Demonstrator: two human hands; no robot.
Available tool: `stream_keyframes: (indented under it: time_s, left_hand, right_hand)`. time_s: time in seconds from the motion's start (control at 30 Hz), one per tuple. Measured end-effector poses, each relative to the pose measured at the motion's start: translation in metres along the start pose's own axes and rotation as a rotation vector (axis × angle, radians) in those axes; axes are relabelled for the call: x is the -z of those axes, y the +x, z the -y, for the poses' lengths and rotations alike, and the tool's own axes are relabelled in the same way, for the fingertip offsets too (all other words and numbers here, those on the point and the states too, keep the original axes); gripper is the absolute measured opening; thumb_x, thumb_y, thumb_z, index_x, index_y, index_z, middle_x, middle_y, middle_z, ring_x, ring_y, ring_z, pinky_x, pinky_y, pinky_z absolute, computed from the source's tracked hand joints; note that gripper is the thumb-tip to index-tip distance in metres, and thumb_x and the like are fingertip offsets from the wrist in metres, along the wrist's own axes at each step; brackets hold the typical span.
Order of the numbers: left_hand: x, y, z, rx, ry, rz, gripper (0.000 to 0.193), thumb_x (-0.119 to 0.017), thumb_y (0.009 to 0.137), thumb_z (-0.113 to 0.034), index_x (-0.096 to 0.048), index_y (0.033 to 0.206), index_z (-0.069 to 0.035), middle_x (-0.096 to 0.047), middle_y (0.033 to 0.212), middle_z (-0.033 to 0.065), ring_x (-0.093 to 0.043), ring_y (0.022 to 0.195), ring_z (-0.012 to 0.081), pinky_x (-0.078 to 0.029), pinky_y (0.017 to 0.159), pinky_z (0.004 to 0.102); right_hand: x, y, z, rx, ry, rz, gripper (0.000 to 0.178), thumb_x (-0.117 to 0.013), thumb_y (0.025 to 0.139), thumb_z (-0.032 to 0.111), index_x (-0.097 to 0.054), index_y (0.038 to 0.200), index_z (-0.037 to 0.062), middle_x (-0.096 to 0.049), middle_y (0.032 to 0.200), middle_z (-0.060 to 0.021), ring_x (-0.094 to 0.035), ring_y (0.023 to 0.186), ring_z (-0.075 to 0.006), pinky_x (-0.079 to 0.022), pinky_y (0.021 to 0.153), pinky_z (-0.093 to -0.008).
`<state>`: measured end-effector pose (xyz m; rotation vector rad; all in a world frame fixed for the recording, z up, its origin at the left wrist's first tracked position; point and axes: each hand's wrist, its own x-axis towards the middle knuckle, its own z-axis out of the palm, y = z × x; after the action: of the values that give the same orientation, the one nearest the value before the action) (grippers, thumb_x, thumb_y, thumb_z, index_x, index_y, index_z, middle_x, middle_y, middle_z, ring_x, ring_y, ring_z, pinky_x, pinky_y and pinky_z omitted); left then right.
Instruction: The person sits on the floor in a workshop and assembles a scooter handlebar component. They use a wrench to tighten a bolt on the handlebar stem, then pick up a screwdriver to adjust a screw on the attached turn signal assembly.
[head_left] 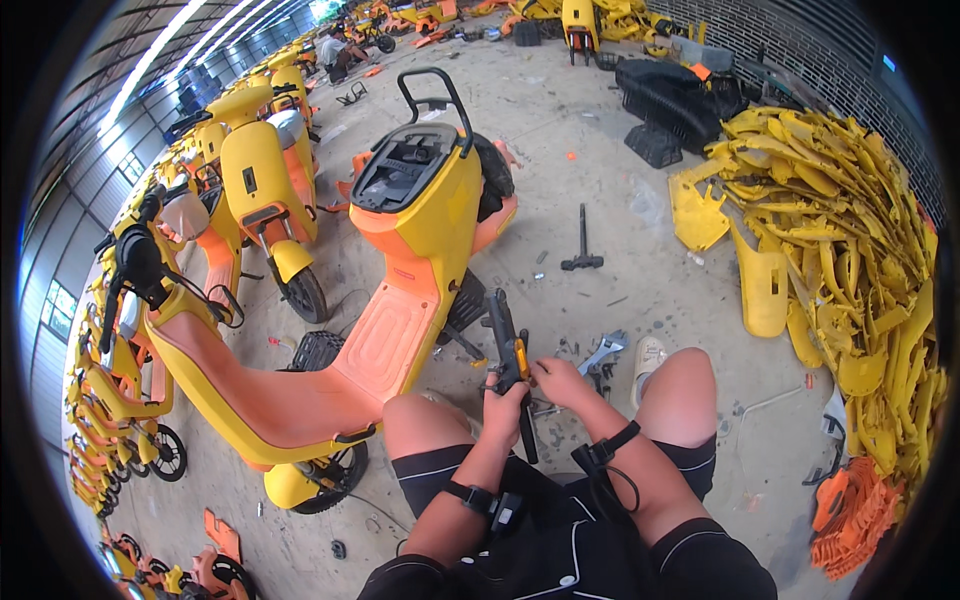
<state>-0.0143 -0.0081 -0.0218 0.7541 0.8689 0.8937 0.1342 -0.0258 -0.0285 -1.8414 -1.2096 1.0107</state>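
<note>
In the head view, a black piece (pixel 503 335) is grasped by the left hand (pixel 503 404) above the floor (pixel 570 185), beside the scooter's (pixel 385 335) edge; whether anything is gripped by the right hand (pixel 562 383), just beside it, cannot be told.

Elongated black part (pixel 501 326), yellow-orange piece (pixel 521 357) at its side; held slanted in the left hand (pixel 503 408).

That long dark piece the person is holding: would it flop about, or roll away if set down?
The long dark piece is probably stiff: its upper part juts out straight beyond the left hand without visible sagging. It seems unlikely to roll far, since its outline is bumpy, with an orange-yellow bit along one side.
</note>
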Motion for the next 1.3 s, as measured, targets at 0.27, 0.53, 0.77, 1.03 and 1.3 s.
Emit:
stream_keyframes:
  time_s: [0.27,0.53,0.77,1.03,1.3]
  left_hand:
    - [-0.014,0.030,0.005,-0.018,0.008,-0.023,0.031,-0.065,0.082,0.002,-0.052,0.109,-0.007,-0.062,0.095,0.0046,-0.061,0.084,0.0146,-0.049,0.076,0.0281]
    - [-0.025,0.026,0.008,0.007,-0.038,-0.042,0.029,-0.065,0.083,0.002,-0.050,0.105,-0.007,-0.058,0.084,0.0016,-0.056,0.072,0.0103,-0.044,0.062,0.0258]
    - [-0.018,0.021,0.004,-0.014,-0.043,-0.021,0.028,-0.065,0.084,0.001,-0.052,0.108,-0.006,-0.061,0.091,0.0028,-0.059,0.080,0.0117,-0.048,0.071,0.0266]
    - [-0.016,0.013,0.002,0.032,-0.031,-0.032,0.031,-0.064,0.084,0.002,-0.052,0.111,-0.006,-0.061,0.095,0.0036,-0.060,0.086,0.0131,-0.049,0.076,0.0276]
    - [0.005,0.012,0.011,0.011,-0.064,-0.051,0.034,-0.065,0.083,0.002,-0.053,0.113,-0.006,-0.063,0.099,0.0047,-0.061,0.089,0.0147,-0.050,0.080,0.0298]
  right_hand:
    - [0.011,0.010,0.016,0.155,-0.088,-0.171,0.024,-0.056,0.094,0.021,-0.066,0.099,-0.0002,-0.068,0.091,-0.0215,-0.065,0.089,-0.0409,-0.051,0.077,-0.0457]
    - [0.017,0.004,0.017,0.159,-0.144,-0.171,0.025,-0.060,0.090,0.015,-0.064,0.111,0.0019,-0.068,0.108,-0.0192,-0.064,0.102,-0.0392,-0.051,0.086,-0.0456]
    - [0.007,0.008,0.008,-0.017,0.059,-0.142,0.025,-0.063,0.093,0.020,-0.066,0.108,0.0007,-0.071,0.101,-0.0175,-0.068,0.093,-0.0343,-0.052,0.081,-0.0395]
    - [-0.003,-0.002,0.003,0.183,-0.080,-0.223,0.031,-0.064,0.092,0.022,-0.062,0.113,-0.0012,-0.070,0.100,-0.0200,-0.068,0.092,-0.0348,-0.052,0.082,-0.0414]
    - [-0.011,-0.003,0.014,0.020,-0.050,-0.161,0.031,-0.060,0.093,0.028,-0.066,0.102,-0.0011,-0.070,0.093,-0.0217,-0.067,0.091,-0.0383,-0.052,0.079,-0.0445]
